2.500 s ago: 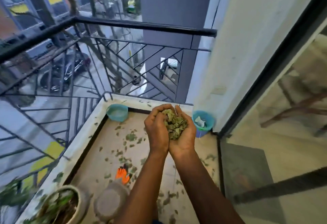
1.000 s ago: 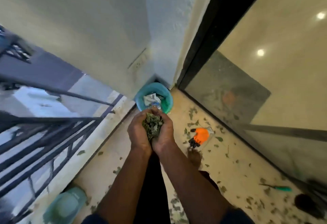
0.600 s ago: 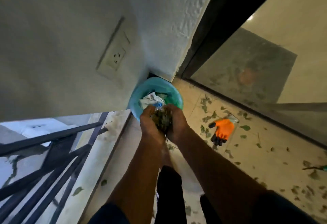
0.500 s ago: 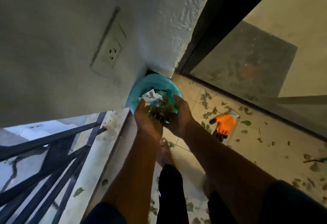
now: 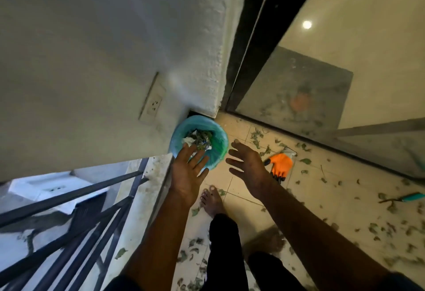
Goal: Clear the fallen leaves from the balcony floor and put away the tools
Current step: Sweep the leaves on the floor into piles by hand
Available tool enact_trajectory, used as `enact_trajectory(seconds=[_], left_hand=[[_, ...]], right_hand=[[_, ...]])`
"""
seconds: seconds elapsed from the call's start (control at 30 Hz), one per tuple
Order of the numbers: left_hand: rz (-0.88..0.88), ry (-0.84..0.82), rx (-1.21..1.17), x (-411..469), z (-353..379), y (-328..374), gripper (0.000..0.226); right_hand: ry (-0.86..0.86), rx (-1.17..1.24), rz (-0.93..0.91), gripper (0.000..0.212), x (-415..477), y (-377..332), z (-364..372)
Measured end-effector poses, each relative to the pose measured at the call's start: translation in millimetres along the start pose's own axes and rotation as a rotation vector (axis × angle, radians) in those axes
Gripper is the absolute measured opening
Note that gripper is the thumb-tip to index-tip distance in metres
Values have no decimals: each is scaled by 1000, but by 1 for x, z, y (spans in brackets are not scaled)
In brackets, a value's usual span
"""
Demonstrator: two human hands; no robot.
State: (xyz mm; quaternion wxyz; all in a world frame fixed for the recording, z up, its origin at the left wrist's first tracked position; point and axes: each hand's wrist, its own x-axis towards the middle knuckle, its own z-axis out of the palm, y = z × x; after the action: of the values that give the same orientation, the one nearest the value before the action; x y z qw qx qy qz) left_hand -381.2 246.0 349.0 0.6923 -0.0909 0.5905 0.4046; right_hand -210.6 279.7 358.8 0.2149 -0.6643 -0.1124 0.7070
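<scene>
And it's away! Start wide: the floor (image 5: 322, 203) is far from done. Leaves (image 5: 377, 226) are strewn across the tiles to the right and down by the person's foot (image 5: 212, 201), same as a moment back. But the bin (image 5: 219, 139), tucked in the corner where the wall (image 5: 92, 61) meets the door frame (image 5: 253, 49), has just taken a delivery.

Half a second ago both hands were cupped together over it, packed with green; now they've parted. The left hand (image 5: 187, 173) hovers over the bin's near rim, palm down, fingers (image 5: 195, 156) spread and straight, nothing in them. The right hand (image 5: 249, 164) has swung clear to the right of the bin, over bare tile, fingers (image 5: 236, 147) splayed wide and just as empty. The handful (image 5: 200, 138) lies inside the liner, on top of some crumpled white paper (image 5: 189, 140).

What does it mean? One load banked, plenty left; by my reckoning, several more trips at this rate.

Then the tools. The orange glove (image 5: 281, 166) lies flat on the floor just right of the right hand. Farther right, near the edge of view, a thin tool (image 5: 411, 197) with a teal handle lies among the leaves. Neither's been put away. I'd guess the hands go back for another scoop, though with the glove that near, it may go first.
</scene>
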Motion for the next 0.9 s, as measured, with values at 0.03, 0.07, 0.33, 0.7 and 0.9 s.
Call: enact_trajectory(seconds=[0.03,0.07,0.33,0.7,0.9], left_hand=[[31,10,49,-16,12,0,37],[76,25,104,-30,23,-1,31],[390,-309,553,-164,156,-40,49],[860,-922,1291,-316,369,-219,53],[1054,-1220,1498,-363,455,-329,55]], right_hand=[[21,-39,-66,14,-17,-5,-11],[53,-93,-147,11,-31,-8,-21],[316,-41,-475,25,-166,-33,-140],[675,182,-719,39,-344,17,-384],[1019,243,-752,62,-408,72,-500]])
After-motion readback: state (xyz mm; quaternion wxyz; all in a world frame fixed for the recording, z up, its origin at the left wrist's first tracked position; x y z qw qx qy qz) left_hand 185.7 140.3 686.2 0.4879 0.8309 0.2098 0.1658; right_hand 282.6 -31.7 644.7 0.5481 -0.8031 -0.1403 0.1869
